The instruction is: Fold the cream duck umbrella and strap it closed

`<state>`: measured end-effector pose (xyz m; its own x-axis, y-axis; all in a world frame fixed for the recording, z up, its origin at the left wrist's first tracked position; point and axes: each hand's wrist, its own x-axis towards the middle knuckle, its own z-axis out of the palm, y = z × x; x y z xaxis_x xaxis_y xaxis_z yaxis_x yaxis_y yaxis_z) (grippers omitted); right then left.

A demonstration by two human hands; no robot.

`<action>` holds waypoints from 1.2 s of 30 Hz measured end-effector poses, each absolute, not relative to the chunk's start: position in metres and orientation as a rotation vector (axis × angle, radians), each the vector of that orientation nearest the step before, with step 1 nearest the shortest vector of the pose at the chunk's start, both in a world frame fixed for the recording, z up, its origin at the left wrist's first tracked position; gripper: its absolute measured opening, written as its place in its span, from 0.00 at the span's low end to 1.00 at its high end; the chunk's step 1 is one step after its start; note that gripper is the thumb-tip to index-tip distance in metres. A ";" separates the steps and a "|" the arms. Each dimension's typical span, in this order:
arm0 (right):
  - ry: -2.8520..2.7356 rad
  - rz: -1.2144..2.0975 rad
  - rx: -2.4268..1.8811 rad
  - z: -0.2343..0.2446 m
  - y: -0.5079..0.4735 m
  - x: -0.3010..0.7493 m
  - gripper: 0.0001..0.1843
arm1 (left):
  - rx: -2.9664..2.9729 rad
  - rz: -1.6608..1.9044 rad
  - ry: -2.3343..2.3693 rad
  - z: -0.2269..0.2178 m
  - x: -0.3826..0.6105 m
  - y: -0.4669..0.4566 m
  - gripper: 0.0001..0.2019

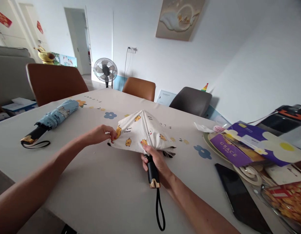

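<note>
Okay, my right hand [160, 162] grips black handle [153, 172] of white umbrella [143, 130], mid-span on table [101, 191]; left hand [101, 134] pinches its left edge. I'd hold handle firm, smooth fabric along creases. Blue umbrella [59, 114] lies apart, farther left.

The right hand [158, 161] grips a white umbrella [134, 131] by its handle [153, 174]; left fingers [112, 131] touch its canopy. A blue umbrella [58, 114] lies near the surface's [104, 185] left edge.

Both arms [48, 172] reach forward, left hand [100, 134] pinching, right hand [157, 159] curled tight.
</note>
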<state>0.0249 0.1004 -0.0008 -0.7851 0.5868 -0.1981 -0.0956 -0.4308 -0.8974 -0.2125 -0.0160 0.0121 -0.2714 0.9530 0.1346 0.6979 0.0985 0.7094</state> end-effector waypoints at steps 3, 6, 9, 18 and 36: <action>-1.435 2.235 -0.682 -0.007 0.099 0.025 0.16 | 1.534 0.844 2.315 0.013 -0.215 -0.017 0.14; -1.444 2.203 -0.692 -0.010 0.098 0.025 0.15 | 1.402 1.006 2.521 0.018 -0.201 -0.015 0.15; -1.431 2.177 -0.707 -0.010 0.097 0.024 0.14 | 1.393 1.422 2.423 0.022 -0.173 -0.009 0.12; -1.627 2.211 -0.710 -0.007 0.093 0.028 0.19 | 1.732 1.614 1.983 0.013 -0.153 0.064 0.26; -1.574 2.051 -0.891 -0.006 0.092 0.025 0.17 | 1.140 1.731 1.900 0.022 -0.085 0.061 0.20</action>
